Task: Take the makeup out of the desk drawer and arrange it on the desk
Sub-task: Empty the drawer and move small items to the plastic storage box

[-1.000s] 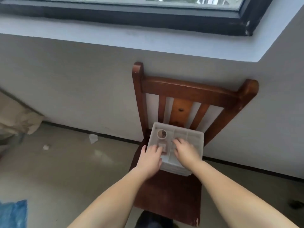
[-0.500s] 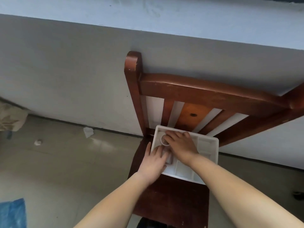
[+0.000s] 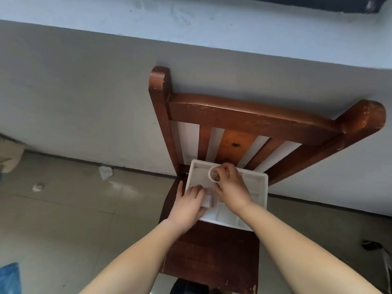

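Note:
A white plastic tray [image 3: 257, 183] with several compartments lies on the seat of a brown wooden chair [image 3: 214, 253]. My right hand [image 3: 231, 187] reaches into the tray's far left part and pinches a small round white jar [image 3: 213, 174] with dark lettering. My left hand [image 3: 187, 205] lies over the tray's near left corner, its fingers curled on a small pale square box [image 3: 207, 201]. The tray's other compartments that show hold nothing I can make out.
The chair stands with its slatted back [image 3: 233, 124] against a grey wall. Scraps of white paper [image 3: 105, 172] lie on the tiled floor to the left. A blue bag [image 3: 9, 279] sits at the lower left, a dark object [image 3: 372, 245] on the floor at right.
My right hand has moved from the tray's middle to its far left part and has taken hold of the round jar. My left hand now grips the small square box. The view has dipped closer.

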A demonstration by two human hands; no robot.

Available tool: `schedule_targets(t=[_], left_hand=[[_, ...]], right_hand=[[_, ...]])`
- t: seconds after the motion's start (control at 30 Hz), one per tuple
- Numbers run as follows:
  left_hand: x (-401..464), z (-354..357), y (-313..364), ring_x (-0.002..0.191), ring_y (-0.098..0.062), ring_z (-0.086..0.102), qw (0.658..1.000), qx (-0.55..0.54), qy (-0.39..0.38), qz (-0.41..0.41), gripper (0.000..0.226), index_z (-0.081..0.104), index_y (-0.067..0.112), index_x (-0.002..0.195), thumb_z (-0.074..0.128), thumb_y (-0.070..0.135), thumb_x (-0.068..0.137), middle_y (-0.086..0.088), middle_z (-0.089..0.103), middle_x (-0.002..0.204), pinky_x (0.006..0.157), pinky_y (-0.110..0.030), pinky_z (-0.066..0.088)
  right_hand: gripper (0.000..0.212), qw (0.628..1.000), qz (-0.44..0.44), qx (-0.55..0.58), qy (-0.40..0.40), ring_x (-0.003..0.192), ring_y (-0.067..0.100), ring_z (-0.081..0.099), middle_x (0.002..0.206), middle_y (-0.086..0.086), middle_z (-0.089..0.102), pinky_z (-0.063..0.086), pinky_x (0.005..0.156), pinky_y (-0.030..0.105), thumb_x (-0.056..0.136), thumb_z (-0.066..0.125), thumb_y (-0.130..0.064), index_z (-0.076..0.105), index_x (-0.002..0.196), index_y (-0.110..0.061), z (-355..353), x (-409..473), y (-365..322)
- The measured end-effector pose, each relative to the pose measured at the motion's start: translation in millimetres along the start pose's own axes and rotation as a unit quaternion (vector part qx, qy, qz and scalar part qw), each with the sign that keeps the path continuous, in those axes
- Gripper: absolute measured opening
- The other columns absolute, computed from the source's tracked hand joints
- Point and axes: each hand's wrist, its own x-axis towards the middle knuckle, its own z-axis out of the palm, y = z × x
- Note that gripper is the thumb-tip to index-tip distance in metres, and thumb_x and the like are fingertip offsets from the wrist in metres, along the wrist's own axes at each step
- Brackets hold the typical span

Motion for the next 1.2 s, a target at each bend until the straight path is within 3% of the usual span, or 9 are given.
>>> schedule_targets(t=[0.17, 0.33, 0.57, 0.8, 0.9, 1.0, 1.2], left_hand=[[-30, -36, 13, 0.122, -0.026, 0.042, 0.981, -0.167, 0.076, -0.059, 0.049, 0.044, 0.009, 0.130, 0.061, 0.024, 0.087, -0.008, 0.042, 0.134, 0.099, -0.035, 0.040], [-96, -60, 27, 0.126, -0.020, 0.038, 0.957, -0.201, 0.153, -0.144, 0.054, 0.042, 0.011, 0.133, 0.064, 0.022, 0.085, -0.005, 0.039, 0.133, 0.100, -0.033, 0.041], [-250, -53, 58, 0.122, -0.019, 0.040, 0.895, -0.201, 0.263, -0.300, 0.049, 0.043, 0.009, 0.129, 0.063, 0.021, 0.086, -0.003, 0.039, 0.131, 0.095, -0.029, 0.041], [-466, 1, 93, 0.120, -0.019, 0.045, 0.765, -0.195, 0.335, -0.514, 0.047, 0.044, 0.011, 0.127, 0.063, 0.023, 0.086, -0.001, 0.039, 0.132, 0.092, -0.030, 0.044], [-551, 30, 117, 0.120, -0.025, 0.046, 0.701, -0.191, 0.369, -0.579, 0.048, 0.048, 0.007, 0.125, 0.067, 0.021, 0.083, -0.008, 0.043, 0.130, 0.093, -0.031, 0.043], [-635, 58, 144, 0.119, -0.025, 0.046, 0.638, -0.193, 0.386, -0.638, 0.048, 0.048, 0.007, 0.125, 0.067, 0.021, 0.083, -0.009, 0.045, 0.128, 0.092, -0.029, 0.041], [-820, 118, 212, 0.120, -0.022, 0.045, 0.539, -0.179, 0.393, -0.723, 0.047, 0.047, 0.009, 0.124, 0.066, 0.022, 0.083, -0.006, 0.043, 0.129, 0.091, -0.031, 0.044]], right_hand=[[0.035, 1.000, -0.007, 0.022, 0.005, 0.119, 0.026, 0.046, 0.131, 0.010, 0.042, 0.046, 0.093, 0.034, 0.086, 0.060, -0.013, 0.053, 0.121, -0.010, -28, -37, -4], [0.034, 0.997, -0.074, -0.019, -0.027, 0.117, 0.022, 0.047, 0.130, 0.004, 0.040, 0.050, 0.085, 0.033, 0.089, 0.058, -0.022, 0.050, 0.121, -0.015, -47, -81, -32], [0.036, 0.962, -0.261, -0.034, -0.070, 0.111, 0.026, 0.050, 0.126, 0.006, 0.044, 0.049, 0.077, 0.034, 0.085, 0.061, -0.020, 0.053, 0.119, -0.013, -24, -145, -110], [0.033, 0.890, -0.414, -0.073, -0.179, 0.111, 0.026, 0.047, 0.127, 0.003, 0.041, 0.049, 0.073, 0.032, 0.087, 0.054, -0.019, 0.051, 0.119, -0.017, 51, -260, -250], [0.035, 0.831, -0.503, -0.083, -0.221, 0.107, 0.029, 0.048, 0.124, 0.006, 0.043, 0.047, 0.072, 0.033, 0.085, 0.054, -0.015, 0.051, 0.119, -0.014, 84, -324, -299], [0.039, 0.766, -0.581, -0.090, -0.261, 0.113, 0.029, 0.047, 0.127, 0.007, 0.042, 0.050, 0.081, 0.035, 0.084, 0.058, -0.016, 0.050, 0.122, -0.012, 123, -392, -345], [0.038, 0.676, -0.660, -0.089, -0.317, 0.112, 0.030, 0.050, 0.127, 0.009, 0.044, 0.051, 0.085, 0.038, 0.084, 0.060, -0.017, 0.052, 0.120, -0.010, 212, -561, -440]])
